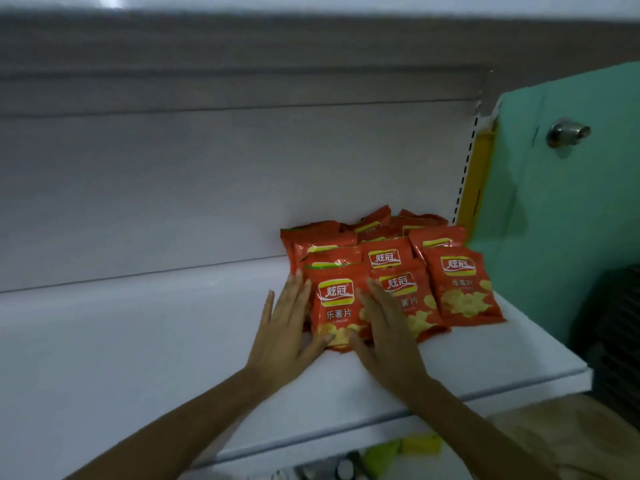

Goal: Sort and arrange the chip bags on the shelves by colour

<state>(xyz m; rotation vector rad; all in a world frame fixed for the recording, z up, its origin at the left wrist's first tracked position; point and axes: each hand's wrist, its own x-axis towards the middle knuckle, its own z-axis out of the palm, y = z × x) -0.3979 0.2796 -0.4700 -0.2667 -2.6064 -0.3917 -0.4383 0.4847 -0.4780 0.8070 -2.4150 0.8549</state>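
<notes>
Hands flank the nearest red chip bag point(337, 303): left hand point(287, 327) flat against its left edge, right hand point(384, 334) flat over its right edge, each grip spread, fingers straight, pinching nothing. The bag fronts a red pile point(381, 237) at the far right of the white shelf point(138, 323), beside a green door point(554, 202).

Glossy orange-red foil chip bags point(377, 258) sit bunched at the right end of a white metal shelf point(138, 341).
They lean back in overlapping rows, each face showing a red-and-yellow logo, white characters and pictured golden crisps. The front-left bag point(337, 306) touches the front-middle bag point(415, 306), and the front-right bag point(465, 287) is just beside them.
</notes>
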